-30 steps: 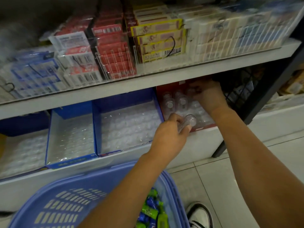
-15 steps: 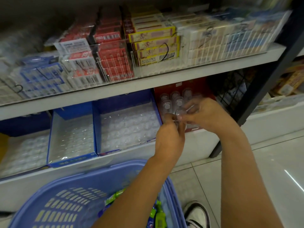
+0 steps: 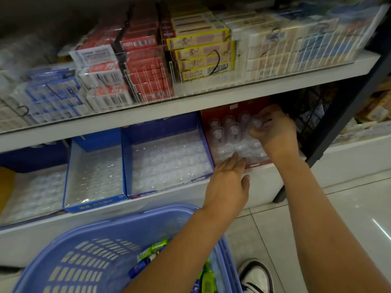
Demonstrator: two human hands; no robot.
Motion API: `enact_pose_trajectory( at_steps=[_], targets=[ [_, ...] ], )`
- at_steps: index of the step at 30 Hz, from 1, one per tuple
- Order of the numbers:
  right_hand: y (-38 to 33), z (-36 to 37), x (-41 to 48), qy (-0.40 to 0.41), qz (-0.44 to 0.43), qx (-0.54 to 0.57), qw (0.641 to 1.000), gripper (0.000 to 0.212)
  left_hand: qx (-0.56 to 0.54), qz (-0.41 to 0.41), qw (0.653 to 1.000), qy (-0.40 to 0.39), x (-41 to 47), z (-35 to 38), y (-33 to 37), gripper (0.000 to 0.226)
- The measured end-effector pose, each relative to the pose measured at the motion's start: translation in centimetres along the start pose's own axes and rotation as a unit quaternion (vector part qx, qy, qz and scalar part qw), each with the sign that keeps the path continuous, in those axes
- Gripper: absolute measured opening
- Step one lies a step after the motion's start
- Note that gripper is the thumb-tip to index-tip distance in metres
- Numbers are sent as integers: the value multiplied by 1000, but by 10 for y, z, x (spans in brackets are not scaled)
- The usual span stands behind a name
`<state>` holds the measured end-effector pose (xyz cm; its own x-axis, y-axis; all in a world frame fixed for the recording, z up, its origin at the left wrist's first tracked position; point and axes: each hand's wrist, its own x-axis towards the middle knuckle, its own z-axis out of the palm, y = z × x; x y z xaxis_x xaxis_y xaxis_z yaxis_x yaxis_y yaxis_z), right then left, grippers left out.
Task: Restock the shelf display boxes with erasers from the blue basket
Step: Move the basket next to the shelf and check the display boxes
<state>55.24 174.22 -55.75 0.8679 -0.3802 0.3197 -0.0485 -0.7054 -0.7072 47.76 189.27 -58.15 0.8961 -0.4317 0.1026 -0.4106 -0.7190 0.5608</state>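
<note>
My right hand grasps clear capsule over red display box; my left hand released, fingers extended at box front.

Even indoor light; streak of glare on floor tiles at right; upper-left corner dim; motion blur throughout; wide-angle bowing at edges.

The clear capsule passes from the left hand to the right hand, now at the red display box rear; the left hand hangs open-fingered.
</note>
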Motion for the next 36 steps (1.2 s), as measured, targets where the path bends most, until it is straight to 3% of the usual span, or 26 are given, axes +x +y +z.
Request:
enact_pose_trajectory(
  at_steps=[11, 18, 25, 32, 36],
  targets=[
    [-1, 7, 14, -51, 26, -118, 991, 32, 2, -9, 1000, 0, 0, -1, 2, 51],
    [-2, 13, 9, -62, 58, 45, 995, 32, 13, -10, 1000, -5, 0, -2, 4, 52],
    [-7, 17, 7, -35, 13, -99, 994, 39, 2, -9, 1000, -12, 0, -4, 3, 53],
    [-5, 12, 12, -81, 31, -92, 992, 36, 9, 3, 1000, 2, 0, 0, 0, 53],
    [-12, 5, 15, -110, 35, -152, 982, 34, 6, -5, 1000, -10, 1, -3, 1, 54]
  ],
)
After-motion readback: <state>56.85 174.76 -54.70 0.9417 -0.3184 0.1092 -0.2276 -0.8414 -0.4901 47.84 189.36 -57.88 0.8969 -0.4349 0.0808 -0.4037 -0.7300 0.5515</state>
